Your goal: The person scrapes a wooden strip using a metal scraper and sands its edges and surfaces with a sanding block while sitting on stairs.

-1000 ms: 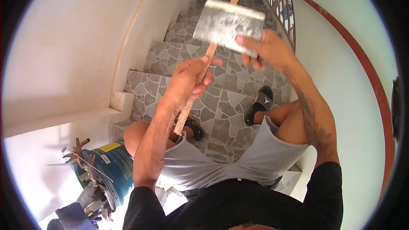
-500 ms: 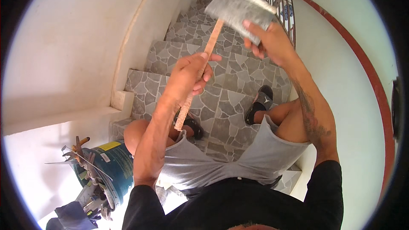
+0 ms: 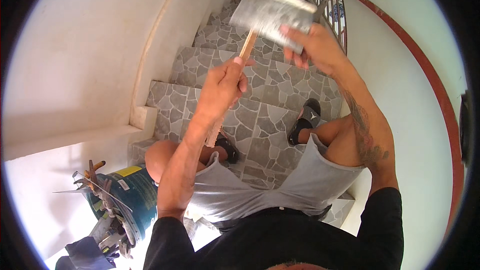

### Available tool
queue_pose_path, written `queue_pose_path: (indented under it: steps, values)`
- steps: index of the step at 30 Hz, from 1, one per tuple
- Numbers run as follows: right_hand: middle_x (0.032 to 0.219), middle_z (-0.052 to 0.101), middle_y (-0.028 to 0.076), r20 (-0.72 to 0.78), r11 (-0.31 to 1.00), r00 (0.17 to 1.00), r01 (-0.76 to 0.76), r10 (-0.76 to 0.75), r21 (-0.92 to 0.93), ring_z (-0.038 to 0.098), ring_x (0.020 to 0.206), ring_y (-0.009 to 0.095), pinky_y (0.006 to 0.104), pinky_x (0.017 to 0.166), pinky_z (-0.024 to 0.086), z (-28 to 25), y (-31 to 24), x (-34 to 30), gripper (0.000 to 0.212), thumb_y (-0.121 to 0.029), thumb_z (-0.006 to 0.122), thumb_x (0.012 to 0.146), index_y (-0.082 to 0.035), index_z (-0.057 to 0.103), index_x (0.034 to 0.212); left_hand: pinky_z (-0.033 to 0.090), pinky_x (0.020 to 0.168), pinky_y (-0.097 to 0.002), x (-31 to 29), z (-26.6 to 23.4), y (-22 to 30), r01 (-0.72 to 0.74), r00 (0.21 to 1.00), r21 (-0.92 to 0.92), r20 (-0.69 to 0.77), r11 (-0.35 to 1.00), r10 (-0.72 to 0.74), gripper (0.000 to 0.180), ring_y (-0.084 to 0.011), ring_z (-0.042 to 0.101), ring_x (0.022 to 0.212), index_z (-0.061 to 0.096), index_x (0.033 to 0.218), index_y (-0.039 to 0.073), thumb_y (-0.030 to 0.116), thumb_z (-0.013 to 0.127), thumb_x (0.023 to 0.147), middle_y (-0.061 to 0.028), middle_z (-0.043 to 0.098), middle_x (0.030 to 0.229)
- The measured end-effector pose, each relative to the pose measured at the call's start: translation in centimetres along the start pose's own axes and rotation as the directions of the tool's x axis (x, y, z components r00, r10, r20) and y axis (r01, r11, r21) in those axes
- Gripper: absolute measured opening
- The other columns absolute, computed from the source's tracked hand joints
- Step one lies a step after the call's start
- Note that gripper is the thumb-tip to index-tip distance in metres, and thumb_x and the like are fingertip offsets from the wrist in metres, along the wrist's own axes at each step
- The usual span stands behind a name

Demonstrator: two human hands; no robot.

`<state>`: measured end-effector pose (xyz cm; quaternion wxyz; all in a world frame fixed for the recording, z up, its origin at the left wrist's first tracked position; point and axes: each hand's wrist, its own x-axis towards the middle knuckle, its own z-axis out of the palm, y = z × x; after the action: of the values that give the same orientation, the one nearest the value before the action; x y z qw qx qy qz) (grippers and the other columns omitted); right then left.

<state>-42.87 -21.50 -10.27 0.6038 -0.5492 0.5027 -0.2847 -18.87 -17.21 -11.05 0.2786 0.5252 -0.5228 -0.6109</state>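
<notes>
My left hand (image 3: 222,87) is closed around a thin wooden stick (image 3: 248,45), thumb lying along it. The stick slants up and away from me; its rough lower end (image 3: 214,135) sticks out below the fist. In my right hand (image 3: 320,47) is a flat grey rectangular plate (image 3: 265,14) with a pale, thicker far edge. Thumb and fingers grip its near right side. The plate lies across the upper part of the stick, whose tip shows just past the pale edge. Blur on the plate hides its finer detail, and I cannot tell its exact kind.
Grey stone-patterned steps (image 3: 240,75) run upward ahead of me, between a cream wall (image 3: 95,55) and a white wall with a red band (image 3: 425,65). A teal bucket (image 3: 132,190) at lower left holds several hand tools. Metal railing (image 3: 337,10) stands at upper right.
The plate and my right hand have shifted slightly left and nearer to me. The stick has turned a little in my left hand, and its far tip now shows beyond the plate.
</notes>
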Motion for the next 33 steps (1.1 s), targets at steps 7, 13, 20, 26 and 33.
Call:
queue_pose_path:
  steps: [7,13,20,26,33]
  values:
    - [0.067,0.066,0.007,0.101,0.994,0.995,0.007,0.005,-0.113,0.059,0.049,0.011,0.0248,0.042,0.045,1.4,-0.8,-0.8,0.039,-0.038,0.062,0.096,0.001,0.066,0.094,0.03,0.043,-0.0224,0.2,-0.3,-0.4,-0.04,0.998,0.07,-0.039,0.997,0.042,0.052,-0.0041,0.038,0.048,0.063,0.123,-0.001,0.043,0.042,0.106,0.0034,0.046,0.065]
    - [0.065,0.062,0.005,-0.339,0.994,0.938,0.098,-0.079,0.041,0.053,0.045,0.01,0.0249,0.039,0.04,-3.3,1.3,1.9,0.037,-0.037,0.063,0.096,-0.001,0.064,0.089,0.029,0.043,-0.0221,0.5,0.0,-1.1,-0.087,0.995,0.094,-0.045,0.992,0.091,0.046,-0.0034,0.038,0.048,0.065,0.121,0.001,0.039,0.045,0.106,0.0049,0.045,0.063]
    - [0.066,0.061,0.004,-0.165,0.999,0.986,0.036,-0.032,0.024,0.052,0.046,0.009,0.0244,0.037,0.036,-2.9,0.8,1.6,0.034,-0.036,0.063,0.097,-0.003,0.063,0.09,0.03,0.043,-0.0221,0.4,0.4,-1.9,-0.125,0.991,0.14,-0.024,0.982,0.13,0.043,-0.0034,0.039,0.048,0.066,0.121,0.003,0.038,0.046,0.105,0.0046,0.046,0.061]
    - [0.068,0.062,0.005,-0.188,0.997,0.981,0.06,-0.051,0.042,0.05,0.045,0.009,0.0242,0.038,0.035,-3.6,0.3,1.1,0.035,-0.036,0.065,0.095,-0.003,0.062,0.085,0.031,0.044,-0.0221,0.6,0.5,-1.6,-0.133,0.99,0.199,-0.015,0.971,0.139,0.041,-0.0032,0.04,0.049,0.067,0.12,0.003,0.035,0.046,0.105,0.0052,0.045,0.061]
    - [0.063,0.059,0.004,-0.31,0.986,0.949,0.095,-0.05,0.134,0.048,0.044,0.008,0.0233,0.038,0.033,-5.0,0.9,1.7,0.035,-0.038,0.066,0.095,-0.003,0.06,0.089,0.03,0.046,-0.0226,0.4,0.7,-1.7,-0.172,0.984,0.235,-0.006,0.957,0.179,0.038,-0.0028,0.039,0.051,0.068,0.119,0.003,0.031,0.047,0.105,0.0052,0.045,0.061]
